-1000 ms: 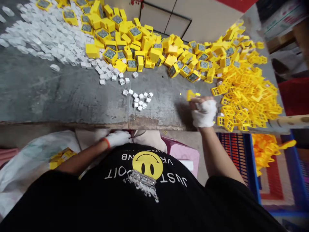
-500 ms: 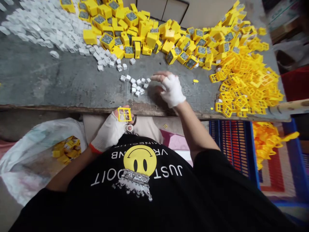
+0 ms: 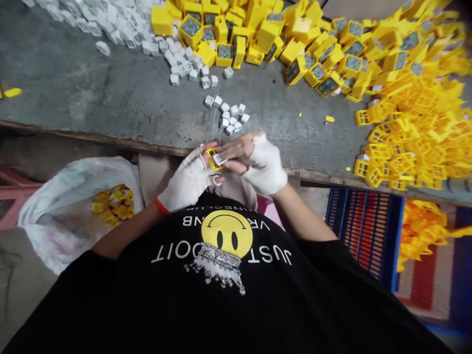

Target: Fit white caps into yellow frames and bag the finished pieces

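Observation:
My left hand, in a white fingerless glove, grips a small yellow window-like plastic frame just in front of the table edge. My right hand, gloved the same way, pinches a small white plastic cap against that frame. Whether the cap sits inside an opening of the frame I cannot tell, as fingers cover part of it. Just beyond my hands, a loose cluster of white caps lies on the grey table.
Along the back runs a heap of yellow box-shaped pieces; more yellow frames pile up at right. White caps spread at back left. Below the table are a plastic bag with yellow pieces and a blue crate.
My right hand has come from the white caps on the table to the frame in my left hand, bringing a white cap. The frame has tilted, and the view has shifted.

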Motion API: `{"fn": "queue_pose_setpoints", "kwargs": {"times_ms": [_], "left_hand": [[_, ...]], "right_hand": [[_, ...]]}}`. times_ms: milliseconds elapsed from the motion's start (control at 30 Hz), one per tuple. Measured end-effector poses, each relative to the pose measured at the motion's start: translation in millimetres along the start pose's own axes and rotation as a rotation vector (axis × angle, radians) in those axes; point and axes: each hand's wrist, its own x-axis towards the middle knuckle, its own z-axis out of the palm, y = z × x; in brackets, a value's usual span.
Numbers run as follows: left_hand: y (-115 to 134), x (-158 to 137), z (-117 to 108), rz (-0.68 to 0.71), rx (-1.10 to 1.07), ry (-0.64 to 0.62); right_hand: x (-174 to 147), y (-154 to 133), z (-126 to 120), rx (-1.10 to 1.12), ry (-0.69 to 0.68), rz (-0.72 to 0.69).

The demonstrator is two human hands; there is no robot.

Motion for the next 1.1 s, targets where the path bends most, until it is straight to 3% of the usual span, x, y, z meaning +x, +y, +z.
{"fn": "queue_pose_setpoints", "kwargs": {"times_ms": [100,167,267,400,700,767,867,933,1033,1100], "left_hand": [[-2.8,0.5,0.0,0.000,-0.036,-0.021],[-4.9,1.0,-0.7,-0.048,-0.044,-0.022],[-6.6,1.5,0.7,-0.090,-0.057,-0.002],[-4.6,-0.3,6.1,-0.085,-0.045,0.035],[-4.1,-2.3,1.2,-0.114,-0.026,0.058],[-4.4,-1.0,-0.4,-0.109,-0.014,0.062],[-3.9,0.8,-1.5,-0.064,0.025,0.087],[-3.4,1.4,-1.5,-0.047,0.040,0.106],[-2.3,0.7,-0.9,-0.042,0.064,0.119],[-0.9,-1.0,0.0,-0.024,0.069,0.125]], "right_hand": [[-14.6,-9.1,26.9,-0.024,-0.015,0.010],[-19.3,-5.1,32.5,-0.087,-0.056,-0.001],[-21.5,0.5,24.8,-0.117,-0.055,-0.040],[-21.6,2.4,10.9,-0.142,-0.072,0.041],[-22.8,9.5,15.0,-0.067,-0.234,-0.017],[-19.7,22.7,4.8,-0.064,-0.154,0.072],[-9.2,61.3,-13.8,-0.288,0.057,0.401],[0.9,93.0,-20.2,-0.455,0.037,0.547],[14.6,129.3,-16.1,-0.561,-0.090,0.575],[18.0,135.8,-9.3,-0.578,-0.107,0.570]]}}
